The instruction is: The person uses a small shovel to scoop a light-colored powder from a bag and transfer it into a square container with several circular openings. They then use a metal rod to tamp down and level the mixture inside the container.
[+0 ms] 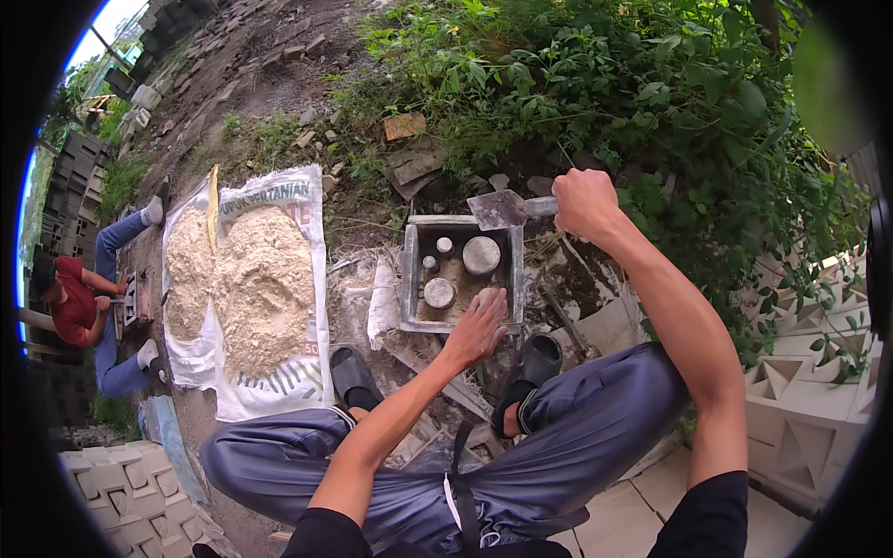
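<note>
Far left: a second person in a red shirt and blue trousers (79,302), crouched at their own small block mould; their hands are kept apart from this entry.

Left of centre: white woven sack sheets, opened flat on the ground (307,200), with dark printed lettering along the upper edge and green and orange stripes at the lower edge; they carry heaps of pale, dry sandy mix (260,288). Lower left: stacked grey patterned blocks (112,488).

Centre: square grey metal mould box with round cylindrical inserts (462,274), on the dirt between two black sandals. Its floor and inserts show bare, so filling seems barely begun, and most of the mix appears to be on the sacks.

Left hand (479,325): fingers spread flat, resting on the lower right rim of the box, gripping nothing.

Right hand (584,203): fingers clamped round the handle of a grey steel trowel (498,210), its blade over the upper right corner of the box.

Far right: pale cast blocks with triangular openings (800,409) below green shrubbery.
</note>
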`<state>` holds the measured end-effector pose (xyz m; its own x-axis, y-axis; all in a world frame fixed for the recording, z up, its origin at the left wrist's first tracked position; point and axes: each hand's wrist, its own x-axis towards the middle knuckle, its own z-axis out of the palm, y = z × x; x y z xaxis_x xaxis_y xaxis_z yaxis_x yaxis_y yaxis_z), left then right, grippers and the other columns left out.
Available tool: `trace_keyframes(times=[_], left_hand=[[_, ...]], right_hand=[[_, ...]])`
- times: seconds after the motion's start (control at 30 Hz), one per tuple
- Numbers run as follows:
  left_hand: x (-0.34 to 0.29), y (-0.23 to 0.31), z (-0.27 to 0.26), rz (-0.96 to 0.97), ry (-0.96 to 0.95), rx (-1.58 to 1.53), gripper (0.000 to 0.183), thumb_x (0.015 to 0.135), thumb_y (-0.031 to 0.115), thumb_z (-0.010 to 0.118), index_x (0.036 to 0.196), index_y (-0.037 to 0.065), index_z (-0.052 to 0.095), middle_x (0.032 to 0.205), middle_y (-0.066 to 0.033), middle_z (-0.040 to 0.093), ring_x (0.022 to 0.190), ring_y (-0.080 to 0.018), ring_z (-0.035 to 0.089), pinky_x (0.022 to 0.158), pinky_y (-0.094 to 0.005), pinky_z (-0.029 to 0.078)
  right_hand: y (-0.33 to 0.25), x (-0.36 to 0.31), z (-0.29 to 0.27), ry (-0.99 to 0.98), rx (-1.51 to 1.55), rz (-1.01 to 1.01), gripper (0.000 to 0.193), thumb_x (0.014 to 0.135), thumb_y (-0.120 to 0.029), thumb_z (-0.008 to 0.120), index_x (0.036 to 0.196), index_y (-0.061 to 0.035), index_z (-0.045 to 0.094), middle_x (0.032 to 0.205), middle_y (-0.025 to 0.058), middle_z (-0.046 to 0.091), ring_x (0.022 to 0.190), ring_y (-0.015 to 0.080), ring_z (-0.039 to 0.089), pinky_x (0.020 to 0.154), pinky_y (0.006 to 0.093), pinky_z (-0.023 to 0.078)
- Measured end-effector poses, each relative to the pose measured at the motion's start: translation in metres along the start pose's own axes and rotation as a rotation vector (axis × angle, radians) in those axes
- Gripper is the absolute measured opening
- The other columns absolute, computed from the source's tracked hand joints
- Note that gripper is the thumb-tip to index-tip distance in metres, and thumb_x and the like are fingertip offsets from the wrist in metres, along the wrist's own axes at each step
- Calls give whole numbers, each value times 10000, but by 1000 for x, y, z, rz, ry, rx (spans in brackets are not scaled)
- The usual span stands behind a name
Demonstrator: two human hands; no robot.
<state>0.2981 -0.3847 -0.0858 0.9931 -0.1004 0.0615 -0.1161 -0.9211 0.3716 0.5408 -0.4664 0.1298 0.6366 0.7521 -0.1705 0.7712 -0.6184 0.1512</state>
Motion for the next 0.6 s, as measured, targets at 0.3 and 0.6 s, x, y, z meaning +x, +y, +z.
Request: trace_keyframes(times=[0.3, 0.6], left_hand=[[-52, -59, -37, -11, -98, 178, 506, 915, 272, 439, 1373, 70, 365, 1479, -56, 278, 1385, -220, 200, 1115, -445, 192], [-10, -49, -22, -64, 97, 95, 423, 882, 214, 463, 1237, -14, 483, 1358, -158, 419, 1277, -297, 360, 1094, -470, 224]], right_hand=[[-2, 3, 4, 13, 10, -10, 129, 581, -104, 660, 696, -48, 676, 684, 131, 656, 665, 299, 657, 596, 371, 525], [-6, 0, -5, -45, 29, -30, 125, 590, -82, 650, 708, -61, 686, 683, 120, 661, 676, 276, 665, 597, 357, 518]])
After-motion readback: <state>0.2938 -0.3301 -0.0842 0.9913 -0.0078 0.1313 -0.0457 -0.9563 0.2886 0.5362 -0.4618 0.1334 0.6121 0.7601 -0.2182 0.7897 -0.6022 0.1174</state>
